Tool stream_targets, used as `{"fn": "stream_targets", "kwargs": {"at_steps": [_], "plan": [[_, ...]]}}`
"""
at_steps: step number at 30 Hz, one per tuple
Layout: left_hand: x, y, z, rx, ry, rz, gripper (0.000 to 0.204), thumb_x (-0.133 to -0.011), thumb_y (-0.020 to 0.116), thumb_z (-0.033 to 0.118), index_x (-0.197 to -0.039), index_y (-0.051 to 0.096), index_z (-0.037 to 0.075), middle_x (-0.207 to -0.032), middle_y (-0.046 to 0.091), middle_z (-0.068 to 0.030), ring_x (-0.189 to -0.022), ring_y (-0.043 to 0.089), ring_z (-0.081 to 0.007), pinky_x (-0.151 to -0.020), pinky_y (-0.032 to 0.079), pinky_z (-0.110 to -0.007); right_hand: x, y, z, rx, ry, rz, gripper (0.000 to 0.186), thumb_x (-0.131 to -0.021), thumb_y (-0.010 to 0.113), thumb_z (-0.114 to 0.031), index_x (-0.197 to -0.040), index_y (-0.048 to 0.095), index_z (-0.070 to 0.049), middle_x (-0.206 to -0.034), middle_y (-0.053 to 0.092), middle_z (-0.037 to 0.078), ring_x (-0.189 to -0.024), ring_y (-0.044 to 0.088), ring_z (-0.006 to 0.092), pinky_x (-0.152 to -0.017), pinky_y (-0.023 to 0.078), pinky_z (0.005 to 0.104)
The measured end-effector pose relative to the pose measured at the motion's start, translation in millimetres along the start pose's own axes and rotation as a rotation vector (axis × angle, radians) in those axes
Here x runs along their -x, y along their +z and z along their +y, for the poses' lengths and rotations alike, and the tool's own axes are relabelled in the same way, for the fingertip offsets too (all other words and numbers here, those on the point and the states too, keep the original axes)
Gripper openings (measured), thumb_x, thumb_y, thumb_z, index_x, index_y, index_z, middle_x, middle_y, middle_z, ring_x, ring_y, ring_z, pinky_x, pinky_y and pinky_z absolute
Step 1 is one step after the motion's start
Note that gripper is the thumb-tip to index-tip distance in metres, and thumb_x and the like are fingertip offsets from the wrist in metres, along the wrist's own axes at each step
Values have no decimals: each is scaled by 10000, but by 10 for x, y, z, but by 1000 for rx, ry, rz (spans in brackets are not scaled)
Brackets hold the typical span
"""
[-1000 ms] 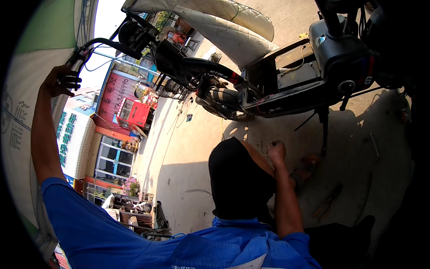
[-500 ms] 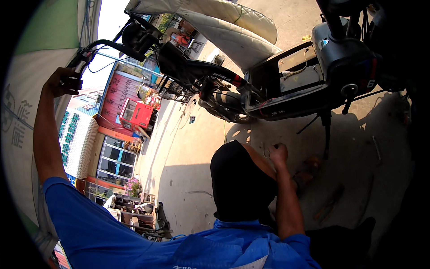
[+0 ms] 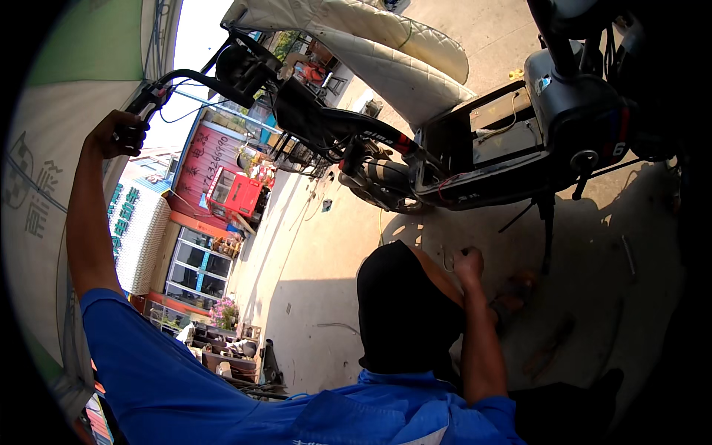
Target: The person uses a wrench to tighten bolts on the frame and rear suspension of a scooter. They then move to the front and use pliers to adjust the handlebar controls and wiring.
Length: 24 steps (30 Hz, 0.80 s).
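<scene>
- The right hand (image 3: 469, 267) is curled beside the knee (image 3: 400, 289), near a thin curved piece (image 3: 447, 259); whether it grips that, I cannot tell.
- Well apart, the left hand (image 3: 122, 136) bends its fingers at the handlebar (image 3: 185, 76)'s end; their closure is unclear. A steady, light hold seems best here.
- The black scooter (image 3: 493, 194) stands ahead on part-shaded concrete floor (image 3: 311, 304).
- Farther off: a red vehicle (image 3: 239, 196), a pinkish wall (image 3: 202, 157).
</scene>
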State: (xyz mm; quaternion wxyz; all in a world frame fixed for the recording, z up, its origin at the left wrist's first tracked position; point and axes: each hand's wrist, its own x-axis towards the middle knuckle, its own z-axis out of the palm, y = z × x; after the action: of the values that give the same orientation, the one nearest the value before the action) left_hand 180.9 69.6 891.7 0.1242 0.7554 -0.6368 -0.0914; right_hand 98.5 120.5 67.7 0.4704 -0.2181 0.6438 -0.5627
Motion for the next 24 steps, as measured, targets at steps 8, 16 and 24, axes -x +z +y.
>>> {"fn": "stream_targets", "kwargs": {"at_steps": [8,16,24], "plan": [[106,171,64,30,-45,-42,474,-825,601,443,-1023,626,13,-880,673,-166,-770,640,-304,-779,500,-533,22,-48,-58,15,-8,29,333,-727,657,-248,-821,672,72,-722,672,215,-734,684,339,-693,506,415],[-17,-40,10,14,-1,-72,405,-815,633,361,-986,645,-6,-812,665,-117,-702,630,-254,-687,531,-393,23,-34,-56,34,-15,19,333,-735,680,-237,-826,667,84,-742,670,228,-736,679,349,-688,503,422],[139,173,89,27,-43,-63,489,-828,589,408,-1104,623,6,-983,678,-178,-884,651,-322,-795,510,-526,58,-94,-114,-24,61,-81,309,-769,680,-214,-830,666,88,-757,668,222,-705,666,333,-657,488,442]]}}
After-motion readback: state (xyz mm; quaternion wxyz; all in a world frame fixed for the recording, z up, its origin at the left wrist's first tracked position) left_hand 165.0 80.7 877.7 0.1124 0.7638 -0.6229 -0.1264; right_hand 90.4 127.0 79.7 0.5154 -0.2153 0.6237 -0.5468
